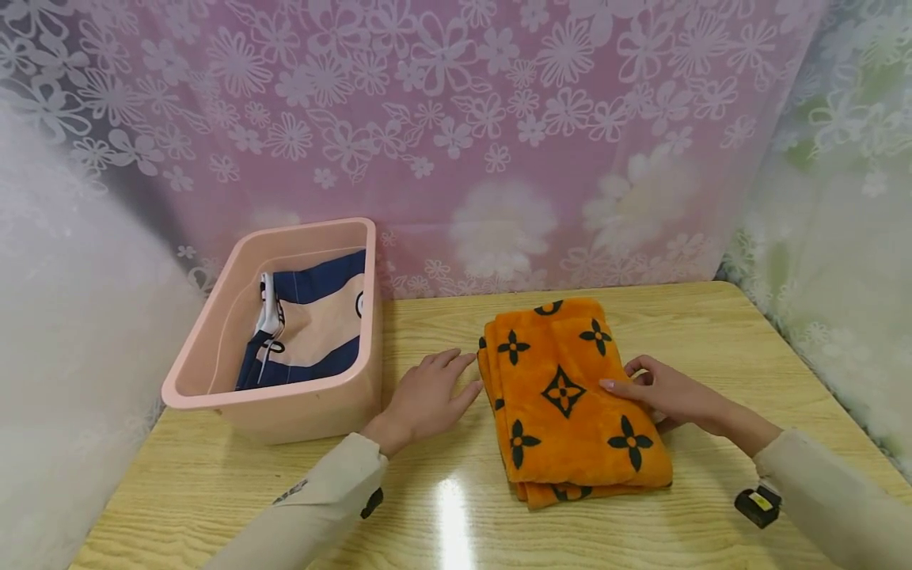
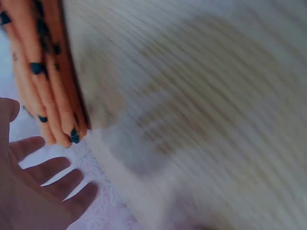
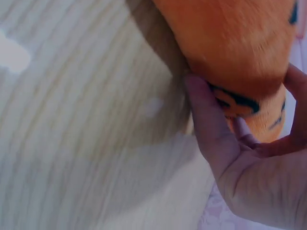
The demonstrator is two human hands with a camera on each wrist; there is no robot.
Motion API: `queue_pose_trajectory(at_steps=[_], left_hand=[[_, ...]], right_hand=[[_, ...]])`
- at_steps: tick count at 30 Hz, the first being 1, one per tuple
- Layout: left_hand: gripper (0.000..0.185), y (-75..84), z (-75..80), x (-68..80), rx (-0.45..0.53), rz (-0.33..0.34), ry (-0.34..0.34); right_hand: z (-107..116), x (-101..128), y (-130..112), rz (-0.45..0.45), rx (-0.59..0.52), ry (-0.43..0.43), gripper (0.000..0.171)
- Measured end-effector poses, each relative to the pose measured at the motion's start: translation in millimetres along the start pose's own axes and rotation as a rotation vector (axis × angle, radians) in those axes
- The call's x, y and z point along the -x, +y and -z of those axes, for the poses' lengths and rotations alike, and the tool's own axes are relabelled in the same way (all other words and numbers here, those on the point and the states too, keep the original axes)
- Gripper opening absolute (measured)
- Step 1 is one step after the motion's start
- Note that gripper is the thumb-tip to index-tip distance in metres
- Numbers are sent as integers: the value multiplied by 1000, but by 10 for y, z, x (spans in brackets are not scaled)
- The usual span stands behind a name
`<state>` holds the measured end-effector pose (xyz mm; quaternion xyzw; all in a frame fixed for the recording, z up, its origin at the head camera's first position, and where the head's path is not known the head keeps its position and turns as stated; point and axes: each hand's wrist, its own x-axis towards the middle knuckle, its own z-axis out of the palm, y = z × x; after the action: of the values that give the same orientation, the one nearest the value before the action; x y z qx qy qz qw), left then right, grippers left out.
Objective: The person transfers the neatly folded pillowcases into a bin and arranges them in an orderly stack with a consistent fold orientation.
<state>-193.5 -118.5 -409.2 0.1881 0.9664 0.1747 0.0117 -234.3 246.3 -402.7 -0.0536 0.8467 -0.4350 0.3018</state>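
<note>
A folded orange towel (image 1: 563,396) with dark flower motifs lies on the wooden table, its layered folds facing left. My right hand (image 1: 663,393) holds its right edge, the thumb on top and the other fingers at the side, partly hidden. In the right wrist view, that hand's fingers (image 3: 206,105) curl against the towel's thick rounded side (image 3: 230,52). At the left edge, my left hand (image 1: 431,396) is spread with relaxed fingers and grips nothing. The left wrist view shows a small gap between this hand (image 2: 48,187) and the stacked folds (image 2: 53,81).
Left of my left hand stands a pink plastic bin (image 1: 299,404), holding a folded navy and peach cloth (image 1: 313,317). The wooden table (image 1: 427,507) runs back to a flowered curtain (image 1: 442,142). Its right edge slants down past my right sleeve (image 1: 826,483).
</note>
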Motion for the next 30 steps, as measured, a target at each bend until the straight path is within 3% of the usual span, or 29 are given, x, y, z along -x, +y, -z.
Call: queue_pose_trajectory(at_steps=[4,8,12,19,23,30], left_hand=[[57,18,44,1,399,121,-71],[56,33,68,-3,833,235,-183],[51,45,44,-24,1139,354,-267],[59,91,-36,-49,1344,493,-310],[62,128,-63,-57,1411,526,-320],[57,192,-138,-104,1438,546,-330]], right_hand=[[112,59,-46,-52,-73,-37,68],[200,86,-56,-43,-122,-95,72],[258,79,-12,-21,-168,-163,72],[266,31,103,12,-284,-241,68],[240,7,117,4,-330,-223,67],[200,-24,117,-1,-357,-229,69]])
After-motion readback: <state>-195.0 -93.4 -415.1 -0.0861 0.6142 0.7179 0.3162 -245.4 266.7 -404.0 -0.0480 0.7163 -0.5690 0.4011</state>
